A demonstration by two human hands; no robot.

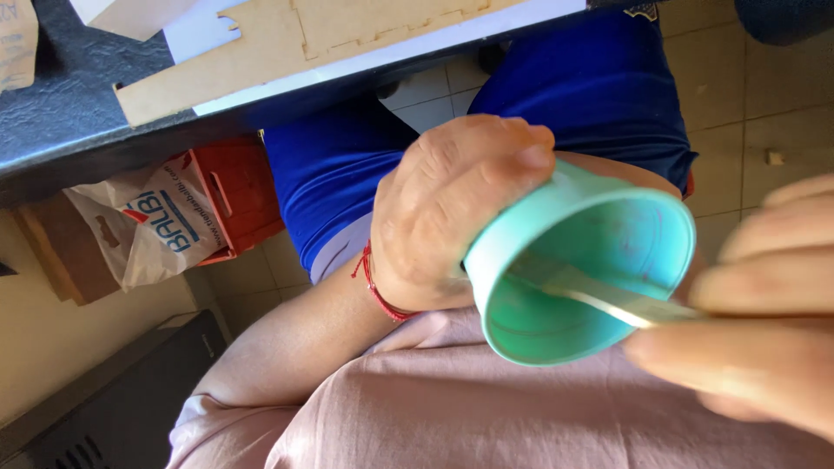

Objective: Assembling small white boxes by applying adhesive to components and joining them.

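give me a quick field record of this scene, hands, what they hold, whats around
left hand: left hand wraps the outside of a turquoise cup, red string bracelet on its wrist
right hand: right hand, blurred at the frame edge, pinches a thin flat stick
stick: its far end reaches inside the cup
cup contents: cannot tell
clothing: pink shirt, blue shorts
around: dark worktop with a cut wooden board; red crate and white plastic bag on the tiled floor

The right hand (764,304), blurred, runs off the right edge. The stick's (599,295) grip end hides under its fingers. The left hand (447,208) covers the cup's (591,260) outer wall.
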